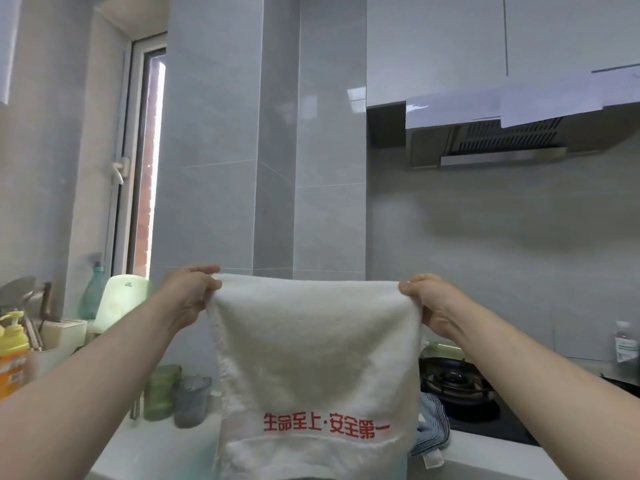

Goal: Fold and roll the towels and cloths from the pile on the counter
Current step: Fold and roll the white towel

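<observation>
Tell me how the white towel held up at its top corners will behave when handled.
Likely floppy: the white towel hangs limp from the left hand and right hand. Probably light for its size, since pinched corners alone carry it. Its fluffy pile suggests it won't slip easily.

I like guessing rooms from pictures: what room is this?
Probably a home kitchen: behind the towel a gas stove is set in the counter, and a hood hangs above it.
</observation>
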Action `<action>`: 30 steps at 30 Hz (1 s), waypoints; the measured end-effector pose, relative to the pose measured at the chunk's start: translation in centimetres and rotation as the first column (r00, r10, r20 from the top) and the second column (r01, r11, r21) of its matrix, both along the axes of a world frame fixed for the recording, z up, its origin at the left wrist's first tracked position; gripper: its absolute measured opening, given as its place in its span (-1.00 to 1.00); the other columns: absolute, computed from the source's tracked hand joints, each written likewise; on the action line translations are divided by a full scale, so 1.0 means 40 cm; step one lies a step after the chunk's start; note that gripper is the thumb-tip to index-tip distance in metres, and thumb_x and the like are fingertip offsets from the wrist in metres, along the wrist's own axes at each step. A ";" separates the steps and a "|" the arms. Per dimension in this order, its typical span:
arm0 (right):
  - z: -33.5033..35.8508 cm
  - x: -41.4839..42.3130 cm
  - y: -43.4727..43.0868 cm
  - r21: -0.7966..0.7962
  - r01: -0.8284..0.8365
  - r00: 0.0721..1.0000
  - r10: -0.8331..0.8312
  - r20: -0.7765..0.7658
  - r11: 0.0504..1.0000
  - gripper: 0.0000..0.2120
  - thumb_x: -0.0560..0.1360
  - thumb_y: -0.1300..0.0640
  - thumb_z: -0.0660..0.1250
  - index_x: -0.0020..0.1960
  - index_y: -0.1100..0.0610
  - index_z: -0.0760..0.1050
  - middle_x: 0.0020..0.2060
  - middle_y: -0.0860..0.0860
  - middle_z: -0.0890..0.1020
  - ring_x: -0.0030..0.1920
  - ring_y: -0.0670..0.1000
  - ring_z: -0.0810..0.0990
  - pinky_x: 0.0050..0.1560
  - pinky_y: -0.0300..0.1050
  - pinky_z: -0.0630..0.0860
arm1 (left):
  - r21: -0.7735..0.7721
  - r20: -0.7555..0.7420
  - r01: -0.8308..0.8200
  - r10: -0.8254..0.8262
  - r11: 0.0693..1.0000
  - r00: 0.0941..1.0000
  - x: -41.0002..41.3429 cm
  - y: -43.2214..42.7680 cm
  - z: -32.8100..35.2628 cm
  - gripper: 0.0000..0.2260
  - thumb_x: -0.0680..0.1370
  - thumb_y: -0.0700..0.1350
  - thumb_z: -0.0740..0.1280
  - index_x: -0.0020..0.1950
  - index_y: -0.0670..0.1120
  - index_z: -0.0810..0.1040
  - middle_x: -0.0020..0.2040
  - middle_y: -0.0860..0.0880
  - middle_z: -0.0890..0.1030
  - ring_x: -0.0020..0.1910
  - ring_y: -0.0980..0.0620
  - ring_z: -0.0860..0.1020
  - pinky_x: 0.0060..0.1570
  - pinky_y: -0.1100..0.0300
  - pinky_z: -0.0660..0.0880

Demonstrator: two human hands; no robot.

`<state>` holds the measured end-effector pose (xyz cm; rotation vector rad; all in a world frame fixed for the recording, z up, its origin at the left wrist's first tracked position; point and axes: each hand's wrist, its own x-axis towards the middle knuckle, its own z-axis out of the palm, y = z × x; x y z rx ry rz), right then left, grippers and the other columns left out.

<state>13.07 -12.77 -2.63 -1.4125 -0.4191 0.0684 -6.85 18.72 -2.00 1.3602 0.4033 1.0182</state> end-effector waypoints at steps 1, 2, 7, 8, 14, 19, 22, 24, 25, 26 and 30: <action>-0.003 -0.001 -0.003 0.007 0.011 1.000 -0.011 0.003 1.000 -0.82 0.50 0.33 0.37 -0.15 0.10 0.43 -0.20 0.08 0.53 -0.26 0.04 0.49 -0.31 -0.11 0.46 | 0.008 0.000 -0.013 0.013 1.000 1.000 0.004 0.002 0.001 -0.65 0.51 -0.47 0.24 0.22 -0.18 0.55 0.06 -0.17 0.53 -0.20 0.00 0.49 -0.32 0.22 0.46; -0.004 -0.003 -0.005 0.019 0.017 1.000 -0.017 0.006 1.000 -0.80 0.49 0.34 0.37 -0.14 0.10 0.43 -0.19 0.08 0.53 -0.26 0.04 0.49 -0.31 -0.10 0.46 | 0.012 0.004 -0.023 0.023 1.000 1.000 0.009 0.002 0.002 -0.64 0.51 -0.48 0.25 0.23 -0.19 0.55 0.10 -0.17 0.52 -0.14 -0.03 0.51 -0.28 0.21 0.44; -0.008 -0.004 -0.016 0.068 -0.008 0.997 0.013 -0.071 0.998 -0.83 0.50 0.38 0.33 0.02 0.16 0.51 -0.10 0.11 0.59 -0.17 0.05 0.57 -0.25 -0.07 0.56 | 0.015 0.032 -0.050 0.049 0.999 0.998 0.027 -0.008 -0.002 -0.62 0.51 -0.49 0.23 0.23 -0.18 0.55 0.12 -0.17 0.53 -0.14 -0.03 0.51 -0.31 0.21 0.43; -0.009 0.000 -0.016 0.117 -0.003 0.994 0.016 -0.108 0.993 -0.85 0.51 0.38 0.31 0.02 0.19 0.53 -0.11 0.11 0.61 -0.19 0.05 0.59 -0.30 -0.10 0.57 | 0.011 0.044 -0.058 0.057 0.998 0.997 0.031 -0.013 -0.003 -0.62 0.50 -0.49 0.22 0.24 -0.18 0.54 0.12 -0.17 0.53 -0.17 -0.01 0.51 -0.30 0.21 0.44; -0.005 0.000 -0.029 0.110 0.037 0.999 -0.033 -0.031 0.993 -0.77 0.49 0.42 0.32 0.05 0.18 0.58 -0.10 0.07 0.61 -0.15 -0.01 0.60 -0.31 -0.24 0.56 | 0.108 0.057 -0.153 0.147 0.982 0.987 0.024 -0.024 -0.004 -0.66 0.48 -0.46 0.25 0.16 -0.16 0.57 0.09 -0.17 0.56 -0.07 -0.08 0.53 -0.17 0.15 0.49; -0.010 -0.007 -0.052 -0.227 0.241 0.919 -0.146 0.367 0.944 -0.77 0.44 0.30 0.46 0.08 0.16 0.62 -0.09 -0.03 0.62 0.04 0.05 0.62 0.15 -0.03 0.56 | 0.620 -0.061 -0.281 0.403 0.732 0.913 -0.001 -0.002 0.001 -0.77 0.50 -0.32 0.29 0.11 -0.16 0.63 0.02 -0.15 0.62 -0.06 -0.07 0.54 -0.03 0.14 0.45; -0.002 -0.018 -0.061 -0.313 0.372 0.832 -0.165 0.529 0.874 -0.88 0.47 0.15 0.45 -0.21 -0.03 0.60 -0.22 -0.08 0.64 -0.12 -0.04 0.61 -0.03 -0.09 0.55 | 0.808 -0.139 -0.236 0.563 0.540 0.814 -0.006 0.020 0.008 -0.82 0.54 -0.24 0.27 0.06 -0.09 0.60 0.01 -0.09 0.61 -0.08 -0.04 0.49 -0.07 0.14 0.40; 0.004 -0.019 -0.059 -0.303 0.396 0.809 -0.173 0.563 0.867 -0.88 0.47 0.13 0.45 -0.23 -0.03 0.61 -0.25 -0.08 0.65 -0.16 -0.07 0.60 -0.08 -0.12 0.53 | 0.829 -0.194 -0.217 0.630 0.515 0.752 -0.006 0.025 0.016 -0.91 0.55 -0.21 0.25 -0.01 -0.09 0.53 -0.04 -0.10 0.59 -0.12 -0.10 0.51 -0.13 0.12 0.47; 0.006 -0.018 -0.057 -0.295 0.392 0.809 -0.173 0.561 0.871 -0.87 0.47 0.13 0.46 -0.24 -0.03 0.61 -0.25 -0.08 0.65 -0.16 -0.07 0.60 -0.08 -0.10 0.55 | 0.821 -0.227 -0.216 0.650 0.528 0.726 -0.007 0.024 0.018 -0.96 0.55 -0.19 0.24 -0.06 -0.11 0.49 -0.09 -0.13 0.57 -0.16 -0.14 0.53 -0.15 0.07 0.53; 0.007 -0.018 -0.053 -0.280 0.379 0.816 -0.175 0.551 0.882 -0.86 0.46 0.13 0.47 -0.25 -0.03 0.61 -0.24 -0.08 0.66 -0.15 -0.06 0.61 -0.04 -0.07 0.57 | 0.797 -0.256 -0.224 0.649 0.561 0.716 -0.005 0.026 0.020 -0.93 0.55 -0.19 0.24 -0.13 -0.14 0.45 -0.14 -0.15 0.55 -0.19 -0.18 0.53 -0.17 0.02 0.58; 0.010 -0.007 -0.050 -0.226 0.307 0.858 -0.167 0.486 0.924 -0.89 0.43 0.16 0.50 -0.23 0.00 0.63 -0.20 -0.04 0.69 -0.09 -0.01 0.65 0.09 0.04 0.61 | 0.313 -0.201 -0.213 0.284 0.926 0.937 0.009 0.024 0.015 -0.89 0.54 -0.30 0.29 -0.19 -0.20 0.45 -0.17 -0.17 0.46 -0.22 -0.12 0.46 -0.24 0.07 0.52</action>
